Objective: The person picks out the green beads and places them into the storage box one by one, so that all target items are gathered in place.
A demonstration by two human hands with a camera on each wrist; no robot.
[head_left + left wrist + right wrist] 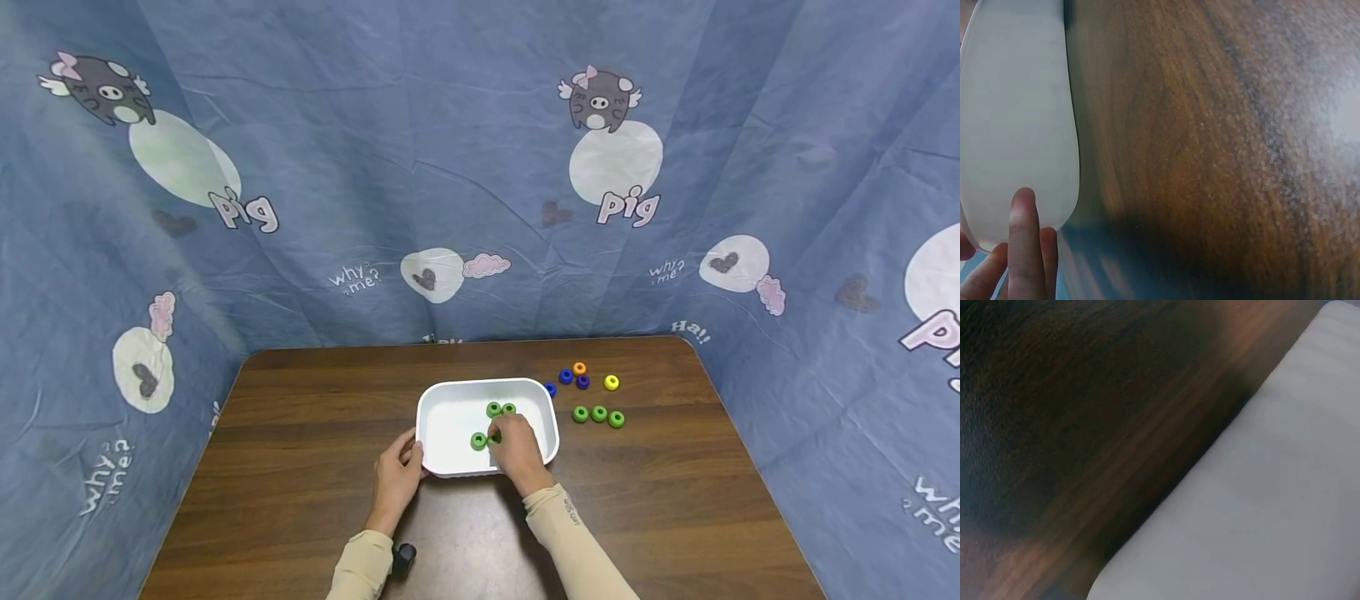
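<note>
A white tray (450,417) lies on the wooden table, with several round green beads, each with a central hole, inside. My left hand (397,475) holds the tray's near left corner; in the left wrist view a finger (1024,244) lies against its outer wall (1019,112). Reaching over the near rim, my right hand (517,450) pinches a green bead (493,438), partly hidden by the fingers. Just left of it is another green bead (478,442), and behind are two more, one of them (493,409) fully visible. Only tray wall (1241,506) and table show in the right wrist view.
Right of the tray, three green beads (598,413) form a row. Behind them lie a yellow bead (612,382), an orange bead (579,368), a purple bead (582,382) and two blue beads (566,377). A patterned blue curtain (480,183) surrounds the table (315,417).
</note>
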